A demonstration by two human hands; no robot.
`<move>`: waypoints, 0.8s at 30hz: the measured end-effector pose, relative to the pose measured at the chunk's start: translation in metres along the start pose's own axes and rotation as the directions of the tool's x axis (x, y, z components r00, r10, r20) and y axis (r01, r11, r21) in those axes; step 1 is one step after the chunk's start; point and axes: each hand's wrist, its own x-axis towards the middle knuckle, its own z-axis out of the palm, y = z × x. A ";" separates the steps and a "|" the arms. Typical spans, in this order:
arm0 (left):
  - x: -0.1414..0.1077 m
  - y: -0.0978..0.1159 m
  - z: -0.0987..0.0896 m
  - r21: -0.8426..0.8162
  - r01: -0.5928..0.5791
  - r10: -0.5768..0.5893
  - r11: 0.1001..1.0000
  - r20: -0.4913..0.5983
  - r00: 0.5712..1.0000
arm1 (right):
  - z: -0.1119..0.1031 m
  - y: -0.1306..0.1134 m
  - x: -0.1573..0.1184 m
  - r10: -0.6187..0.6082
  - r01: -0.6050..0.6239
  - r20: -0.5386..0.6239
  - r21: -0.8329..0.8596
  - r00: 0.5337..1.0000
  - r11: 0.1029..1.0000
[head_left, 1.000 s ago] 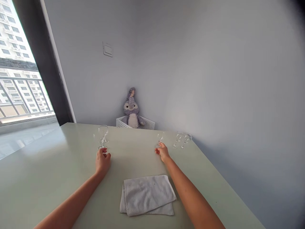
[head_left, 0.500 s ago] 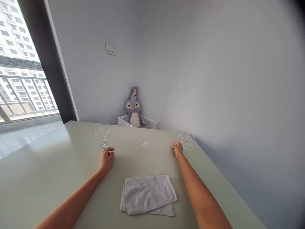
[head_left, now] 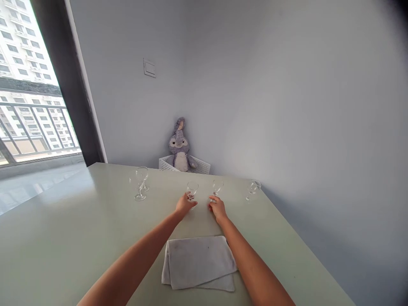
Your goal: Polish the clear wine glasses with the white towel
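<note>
Clear round-bowled stemmed glass, upright at 12 o'clock from the folded light-grey cloth; your left hand is at it, thumb and fingers curved about the stem, though whether they squeeze can't be made out. Second clear stemmed glass upright at 3 o'clock of the first, near, not touching; your right hand has its fingers closed on the lower stem, base mostly hidden. Pair of clear stemmed glasses at 10 to 11 o'clock from the cloth, overlapping in view. Lone clear stemmed glass at 1 to 2 o'clock, near the edge of the pale-green glossy table. Purple-grey long-eared plush toy at 12 o'clock, beyond the far edge, sitting in a white perforated basket.
</note>
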 end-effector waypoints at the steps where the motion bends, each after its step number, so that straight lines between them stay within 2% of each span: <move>1: 0.001 0.002 0.004 -0.015 0.003 -0.003 1.000 -0.002 1.000 | 0.003 -0.001 -0.005 -0.010 0.010 0.022 0.004 1.000 1.000; 3: 0.000 0.002 0.005 -0.038 0.012 -0.013 0.999 -0.010 1.000 | 0.007 -0.004 -0.014 -0.030 0.029 0.067 0.006 0.997 1.000; 6: -0.006 -0.010 -0.011 -0.059 0.019 -0.022 0.998 -0.044 0.999 | 0.007 -0.009 -0.024 -0.044 0.045 0.149 -0.001 0.988 0.999; 8: -0.013 -0.023 -0.032 -0.066 0.023 -0.029 0.998 -0.087 0.996 | 0.007 -0.012 -0.031 -0.048 0.051 0.215 -0.008 0.975 0.999; 11: -0.022 -0.046 -0.073 -0.065 0.051 -0.062 0.997 -0.175 0.983 | 0.011 -0.014 -0.040 -0.054 0.063 0.312 -0.019 0.948 0.998; 14: -0.030 -0.067 -0.116 -0.065 0.092 -0.107 0.994 -0.273 0.956 | 0.018 -0.014 -0.050 -0.063 0.085 0.387 -0.040 0.920 0.996; 17: -0.035 -0.082 -0.149 -0.079 0.125 -0.145 0.989 -0.353 0.924 | 0.026 -0.017 -0.058 -0.077 0.121 0.444 -0.073 0.893 0.990; 20: -0.039 -0.090 -0.165 -0.108 0.146 -0.177 0.983 -0.400 0.899 | 0.033 -0.021 -0.067 -0.068 0.135 0.476 -0.108 0.877 0.985; 24: -0.041 -0.094 -0.169 -0.173 0.141 -0.207 0.975 -0.464 0.861 | 0.037 -0.025 -0.080 -0.056 0.156 0.522 -0.150 0.851 0.976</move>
